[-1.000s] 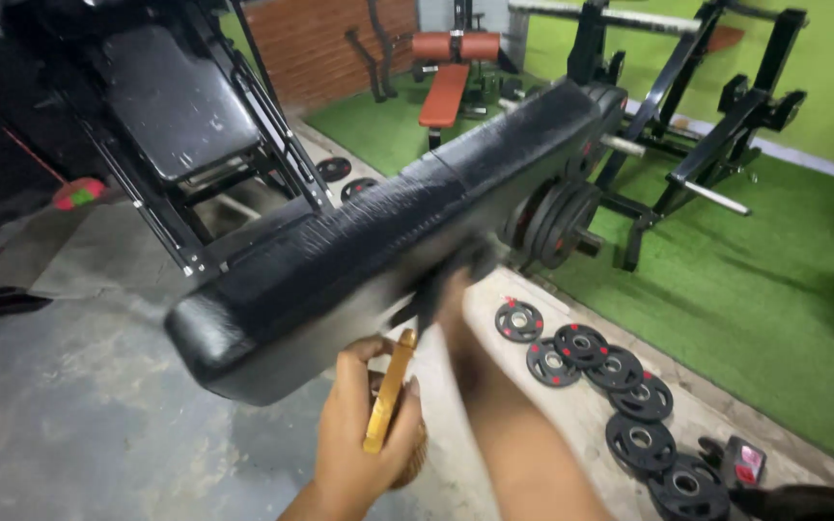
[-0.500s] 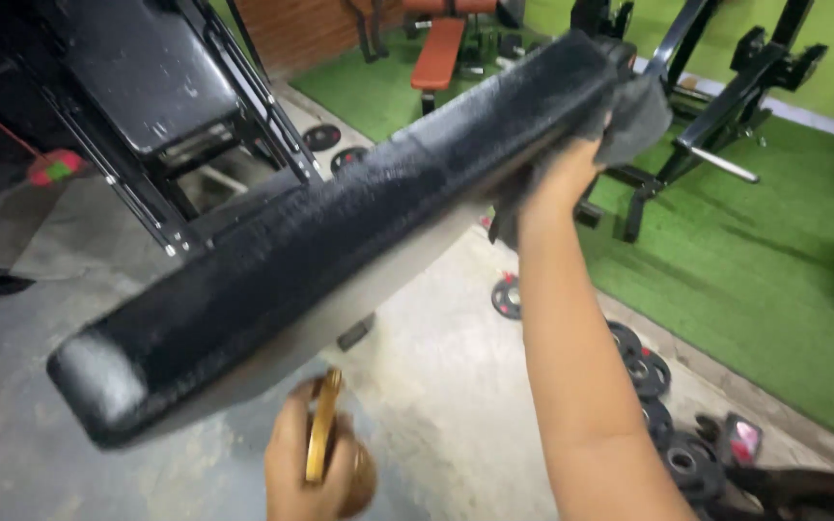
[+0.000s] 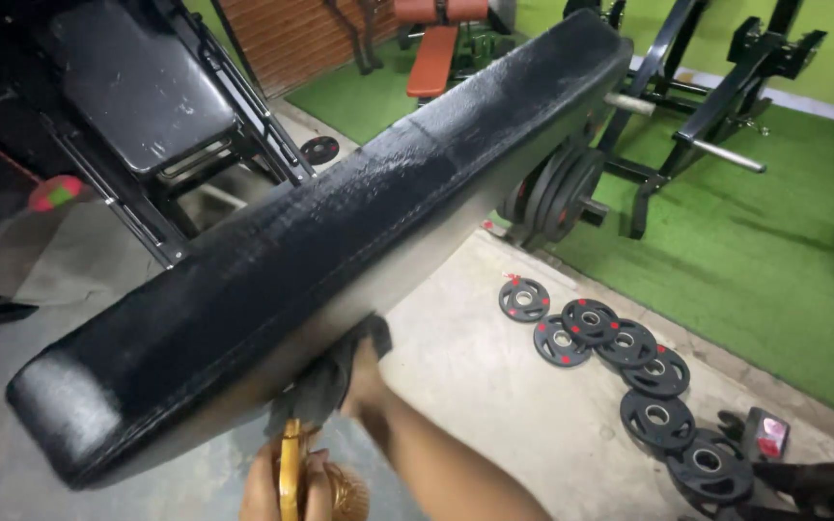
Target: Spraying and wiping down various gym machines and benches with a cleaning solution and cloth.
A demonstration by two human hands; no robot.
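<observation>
A long black padded bench (image 3: 340, 232) runs diagonally across the view, its surface looking wet. My right hand (image 3: 364, 371) presses a dark grey cloth (image 3: 325, 381) against the near side edge of the pad, close to its lower end. At the bottom edge, just under the pad, my left hand (image 3: 272, 487) grips a golden-yellow spray bottle (image 3: 291, 473); only its top shows.
Several black weight plates (image 3: 629, 367) lie in a row on the concrete floor at right. More plates hang on a rack (image 3: 557, 198) behind the bench. Black gym machines stand on green turf (image 3: 774, 251) at back; a black machine frame (image 3: 147, 106) is at left.
My right hand with the cloth has swept from the far upper end of the pad down its side edge to the near end. The left hand dropped lower in view.
</observation>
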